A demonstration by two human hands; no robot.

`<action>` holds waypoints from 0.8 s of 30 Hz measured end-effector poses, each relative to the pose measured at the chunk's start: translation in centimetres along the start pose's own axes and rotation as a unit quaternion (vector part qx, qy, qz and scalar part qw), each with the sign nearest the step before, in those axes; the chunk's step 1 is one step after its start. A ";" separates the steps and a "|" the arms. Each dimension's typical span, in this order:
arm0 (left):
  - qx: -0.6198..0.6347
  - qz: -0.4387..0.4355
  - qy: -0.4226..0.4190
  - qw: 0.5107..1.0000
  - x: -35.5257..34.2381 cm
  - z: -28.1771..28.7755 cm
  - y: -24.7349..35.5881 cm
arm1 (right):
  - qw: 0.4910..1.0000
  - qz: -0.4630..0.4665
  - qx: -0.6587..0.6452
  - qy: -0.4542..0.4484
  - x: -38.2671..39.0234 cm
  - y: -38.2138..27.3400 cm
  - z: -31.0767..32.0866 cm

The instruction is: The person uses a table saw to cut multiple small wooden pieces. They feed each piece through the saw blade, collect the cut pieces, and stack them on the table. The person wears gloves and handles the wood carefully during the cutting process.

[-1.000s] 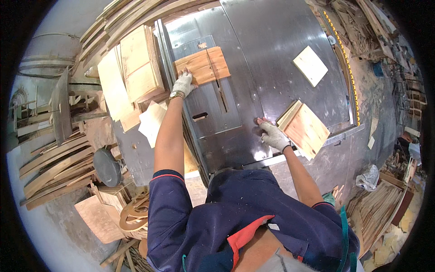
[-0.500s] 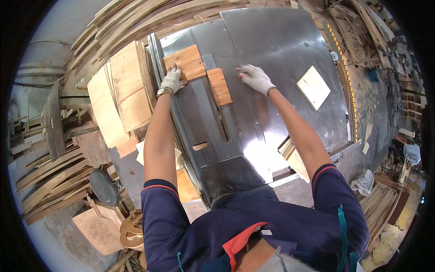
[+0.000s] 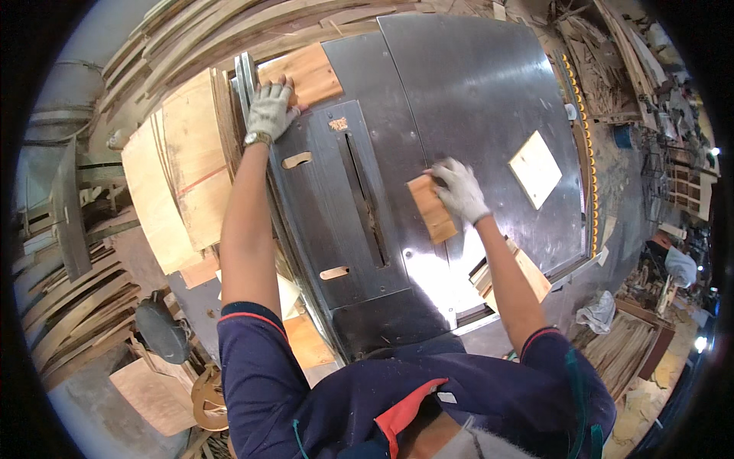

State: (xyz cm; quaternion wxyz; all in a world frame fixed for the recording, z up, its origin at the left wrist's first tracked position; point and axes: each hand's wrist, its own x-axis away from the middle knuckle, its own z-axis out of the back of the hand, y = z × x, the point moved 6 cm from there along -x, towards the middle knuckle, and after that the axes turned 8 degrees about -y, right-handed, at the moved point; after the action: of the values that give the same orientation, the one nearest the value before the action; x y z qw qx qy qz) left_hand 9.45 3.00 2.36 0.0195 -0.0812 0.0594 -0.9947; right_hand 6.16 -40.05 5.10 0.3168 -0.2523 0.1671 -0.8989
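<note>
Both my hands wear pale knit gloves. My left hand (image 3: 273,109) grips the near left part of a rectangular wooden board (image 3: 312,75) at the far left of a metal saw table (image 3: 459,84). Its fingers lie over the board, with the thumb by the near edge. Slightly blurred, my right hand (image 3: 459,190) is closed on a smaller wooden piece (image 3: 432,210), to the right of the long dark slot (image 3: 359,187) in the table's insert plate. Whether a blade stands in the slot, I cannot tell.
A metal rail (image 3: 246,74) borders the board's left side. Stacked thin wooden sheets (image 3: 187,153) stand left of the table. A pale square piece (image 3: 536,170) lies at right, and several wooden pieces (image 3: 527,275) sit under my right forearm. Long planks (image 3: 206,38) lie beyond.
My left hand and the board have moved farther away and left. My right hand, empty before, has taken the smaller piece from beside the slot and brought it nearer and right.
</note>
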 end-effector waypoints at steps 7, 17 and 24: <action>0.036 0.007 -0.026 0.999 -3.2 0.7 -2.2 | 0.954 -0.298 0.033 0.022 10.5 -3.1 -5.5; -0.042 0.082 0.166 0.982 -4.8 -1.1 -5.4 | 0.898 -0.227 -0.310 -0.213 33.5 -3.1 -9.6; 0.338 0.320 0.424 0.777 6.8 5.2 -7.4 | 0.725 -0.573 -0.354 -0.145 59.5 2.0 -20.2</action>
State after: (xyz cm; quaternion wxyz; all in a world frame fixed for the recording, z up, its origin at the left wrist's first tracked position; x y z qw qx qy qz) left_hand 3.41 9.40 9.48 0.3354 0.3837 -0.2556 -0.8215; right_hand -44.14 -77.58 8.31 -0.3504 -0.5210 0.2490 -0.7374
